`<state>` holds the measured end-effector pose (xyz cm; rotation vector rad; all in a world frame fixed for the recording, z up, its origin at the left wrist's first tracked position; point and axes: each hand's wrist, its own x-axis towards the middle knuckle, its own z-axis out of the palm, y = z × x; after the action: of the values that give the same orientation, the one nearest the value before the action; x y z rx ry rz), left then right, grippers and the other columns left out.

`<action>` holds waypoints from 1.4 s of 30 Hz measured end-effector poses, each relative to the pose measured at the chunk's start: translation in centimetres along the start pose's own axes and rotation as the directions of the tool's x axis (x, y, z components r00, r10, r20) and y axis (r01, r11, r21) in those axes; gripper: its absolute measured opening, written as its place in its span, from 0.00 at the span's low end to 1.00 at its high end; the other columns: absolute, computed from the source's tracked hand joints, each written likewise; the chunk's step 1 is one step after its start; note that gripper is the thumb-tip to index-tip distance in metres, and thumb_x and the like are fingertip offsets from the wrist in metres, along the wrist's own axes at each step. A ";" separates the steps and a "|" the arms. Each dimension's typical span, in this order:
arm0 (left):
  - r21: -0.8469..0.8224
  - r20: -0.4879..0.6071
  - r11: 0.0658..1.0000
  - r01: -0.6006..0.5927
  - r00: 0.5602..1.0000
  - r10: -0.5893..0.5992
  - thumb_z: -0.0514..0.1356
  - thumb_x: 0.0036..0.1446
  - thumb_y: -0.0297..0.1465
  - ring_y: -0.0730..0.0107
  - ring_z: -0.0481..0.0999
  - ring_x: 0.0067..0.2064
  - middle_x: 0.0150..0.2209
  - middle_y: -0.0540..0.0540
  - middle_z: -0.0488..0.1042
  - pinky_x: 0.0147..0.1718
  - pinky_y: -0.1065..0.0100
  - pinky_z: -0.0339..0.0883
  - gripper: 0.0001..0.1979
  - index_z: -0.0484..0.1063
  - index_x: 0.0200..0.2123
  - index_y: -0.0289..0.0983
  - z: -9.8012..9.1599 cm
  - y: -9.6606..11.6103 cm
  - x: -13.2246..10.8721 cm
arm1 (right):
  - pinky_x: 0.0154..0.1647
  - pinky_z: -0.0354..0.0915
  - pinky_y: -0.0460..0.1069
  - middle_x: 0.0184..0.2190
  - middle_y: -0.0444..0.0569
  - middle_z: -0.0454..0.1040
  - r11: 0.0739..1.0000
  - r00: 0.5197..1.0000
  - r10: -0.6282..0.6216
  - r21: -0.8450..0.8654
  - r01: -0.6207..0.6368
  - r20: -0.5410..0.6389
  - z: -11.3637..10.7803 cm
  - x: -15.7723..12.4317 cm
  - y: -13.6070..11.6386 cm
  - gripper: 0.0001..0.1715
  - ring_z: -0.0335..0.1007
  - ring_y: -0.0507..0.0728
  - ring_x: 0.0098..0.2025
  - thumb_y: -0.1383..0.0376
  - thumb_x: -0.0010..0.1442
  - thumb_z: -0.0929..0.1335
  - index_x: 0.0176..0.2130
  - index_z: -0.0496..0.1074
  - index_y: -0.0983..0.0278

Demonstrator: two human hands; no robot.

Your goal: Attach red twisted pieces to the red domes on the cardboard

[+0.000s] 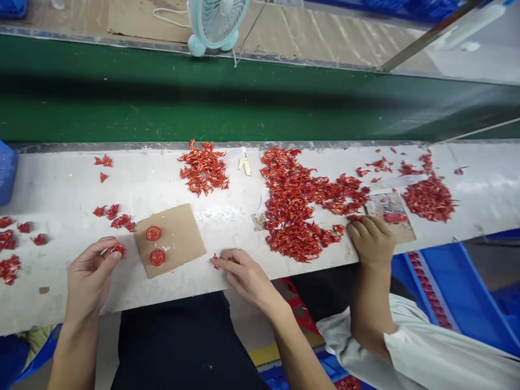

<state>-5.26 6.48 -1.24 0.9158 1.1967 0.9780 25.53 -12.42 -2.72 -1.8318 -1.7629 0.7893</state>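
Note:
My left hand (90,273) pinches a small red plastic piece (117,249) between thumb and fingers, just left of a brown cardboard square (179,238). Two round red assembled pieces (153,233) (157,257) sit on that cardboard. My right hand (244,273) rests on the white bench (65,189), its fingertips closed on a tiny red piece (215,262). A big heap of red pieces (292,206) lies to the right of it.
A co-worker's hand (371,241) in a white sleeve rests on the bench at the right, beside another red pile (429,199). A smaller red pile (204,169) lies behind the cardboard. A green conveyor belt (162,103) and a small blue fan (217,24) stand beyond.

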 end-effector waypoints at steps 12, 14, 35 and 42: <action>0.008 0.098 0.998 0.059 0.993 -0.060 0.72 0.54 0.32 0.71 0.79 0.32 0.40 0.44 0.83 0.34 0.69 0.76 0.10 0.82 0.41 0.39 0.7 -0.8 -1.9 | 0.31 0.70 0.49 0.35 0.50 0.75 0.929 0.996 0.087 0.360 -0.087 0.015 0.9 4.3 -2.9 0.11 0.72 0.55 0.33 0.62 0.70 0.67 0.45 0.80 0.60; 0.043 0.098 0.998 0.045 0.994 -0.049 0.71 0.55 0.33 0.70 0.80 0.34 0.44 0.42 0.83 0.37 0.68 0.77 0.12 0.82 0.44 0.39 0.7 -0.8 -2.0 | 0.28 0.69 0.48 0.33 0.50 0.77 0.833 0.980 0.189 0.519 -0.190 0.056 1.6 5.9 -4.3 0.13 0.71 0.54 0.29 0.57 0.68 0.68 0.43 0.80 0.61; 0.011 0.028 0.991 0.132 0.991 -0.132 0.72 0.53 0.38 0.61 0.85 0.37 0.41 0.42 0.84 0.41 0.62 0.81 0.17 0.82 0.45 0.38 -1.0 -0.8 -2.8 | 0.24 0.64 0.46 0.23 0.44 0.74 0.682 0.930 0.357 0.656 -0.325 0.090 6.0 14.3 -9.2 0.17 0.65 0.51 0.23 0.52 0.58 0.74 0.33 0.76 0.64; -0.075 0.039 0.991 0.108 0.994 -0.106 0.73 0.52 0.36 0.64 0.84 0.39 0.52 0.41 0.81 0.45 0.60 0.81 0.16 0.83 0.45 0.39 -0.6 -0.8 -3.0 | 0.21 0.60 0.45 0.18 0.40 0.69 0.596 0.916 0.374 0.720 -0.357 0.145 6.0 14.4 -9.5 0.19 0.59 0.49 0.19 0.51 0.55 0.76 0.32 0.76 0.64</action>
<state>-6.06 3.39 -1.15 0.7965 1.1583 0.9122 14.58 2.22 -1.65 -1.5898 -0.7992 1.3896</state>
